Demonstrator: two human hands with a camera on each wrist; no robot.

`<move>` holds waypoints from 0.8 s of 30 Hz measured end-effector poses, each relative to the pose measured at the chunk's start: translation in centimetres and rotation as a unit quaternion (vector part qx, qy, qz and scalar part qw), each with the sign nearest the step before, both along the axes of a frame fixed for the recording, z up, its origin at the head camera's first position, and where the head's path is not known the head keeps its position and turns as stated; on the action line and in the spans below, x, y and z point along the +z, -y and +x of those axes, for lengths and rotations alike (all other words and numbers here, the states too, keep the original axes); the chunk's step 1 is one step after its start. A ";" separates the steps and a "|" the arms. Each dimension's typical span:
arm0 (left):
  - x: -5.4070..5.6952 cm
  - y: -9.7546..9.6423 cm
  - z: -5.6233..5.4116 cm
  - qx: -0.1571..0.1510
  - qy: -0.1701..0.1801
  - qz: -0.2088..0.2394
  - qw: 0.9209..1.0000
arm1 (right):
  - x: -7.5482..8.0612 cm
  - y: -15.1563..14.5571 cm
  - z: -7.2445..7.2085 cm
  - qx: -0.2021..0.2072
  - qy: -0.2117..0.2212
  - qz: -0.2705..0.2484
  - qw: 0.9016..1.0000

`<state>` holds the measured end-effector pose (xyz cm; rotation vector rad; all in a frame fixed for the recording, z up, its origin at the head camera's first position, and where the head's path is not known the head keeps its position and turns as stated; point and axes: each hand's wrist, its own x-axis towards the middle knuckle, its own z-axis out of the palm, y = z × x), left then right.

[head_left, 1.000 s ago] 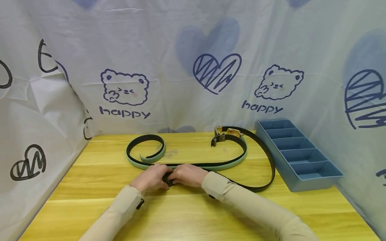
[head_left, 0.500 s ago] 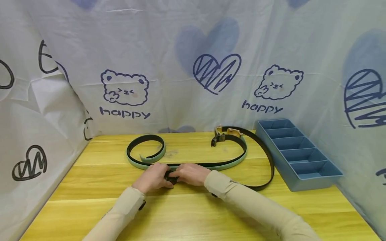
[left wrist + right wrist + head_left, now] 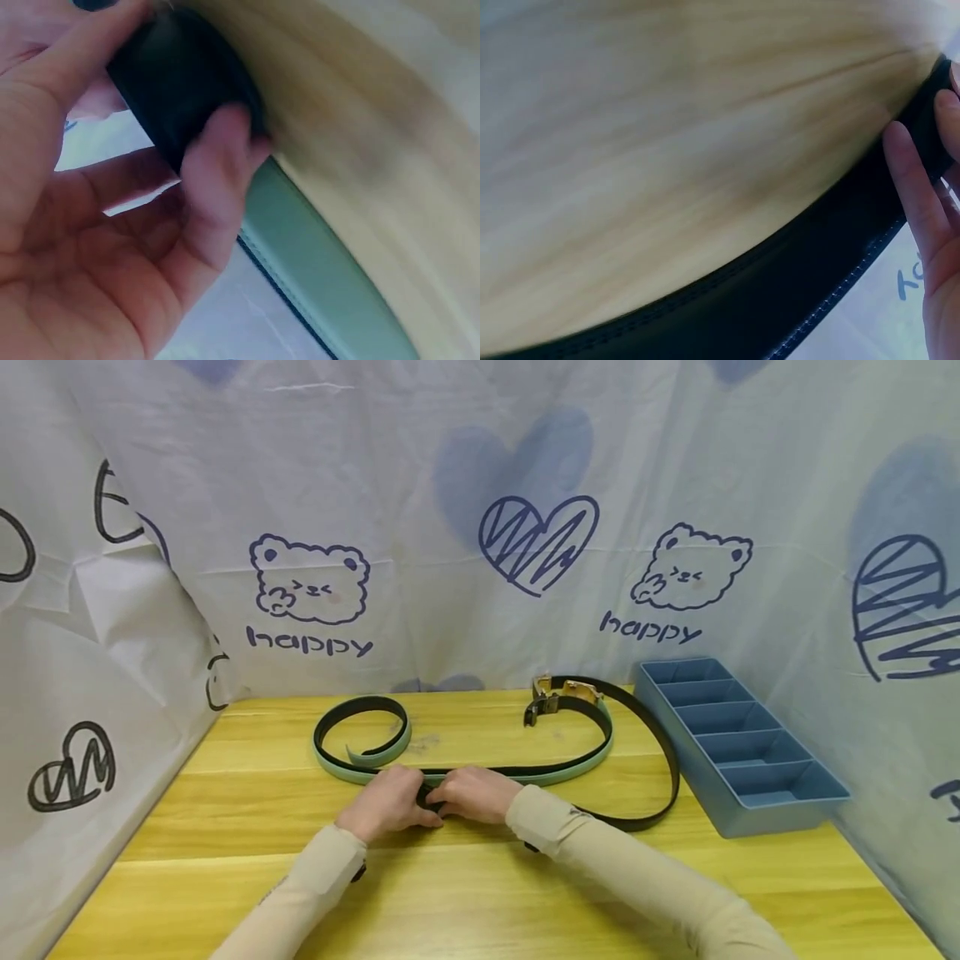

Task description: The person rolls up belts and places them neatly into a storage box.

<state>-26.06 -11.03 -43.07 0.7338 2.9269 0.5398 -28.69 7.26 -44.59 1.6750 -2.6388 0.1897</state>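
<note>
A black belt (image 3: 663,752) curves across the table's right half and runs back to my two hands at the centre. Its near end is coiled into a small roll (image 3: 176,71), which my left hand (image 3: 386,806) pinches between thumb and fingers. Close beside it, my right hand (image 3: 476,795) holds the same belt at the coil, with fingers along the stitched strap (image 3: 727,300). Just behind both hands lies a light green belt (image 3: 558,773) with a black inner side, its left end in a loose loop. Hands cover most of the roll in the head view.
Gold buckles (image 3: 581,692) and a dark clasp lie at the belts' far right ends. A blue divided box (image 3: 757,821) with several compartments stands on the right of the wooden table (image 3: 187,860). White printed cloth (image 3: 427,610) hangs behind and at the sides.
My left hand has shifted slightly right, closer to the right hand. The black belt's curve on the right has drawn in slightly, while the green belt has stayed put.
</note>
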 end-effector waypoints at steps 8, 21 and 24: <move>0.2 0.2 -0.5 -0.009 0.030 -0.006 0.999 | -0.1 -0.3 0.0 -0.002 -0.021 0.017 1.000; 0.2 0.1 -0.3 -0.075 0.034 0.006 0.997 | -0.4 -1.5 -0.4 -0.016 -0.015 0.009 1.000; 0.2 -0.1 0.0 -0.063 0.022 0.000 0.998 | -0.2 -1.3 -0.3 -0.014 -0.019 0.004 1.000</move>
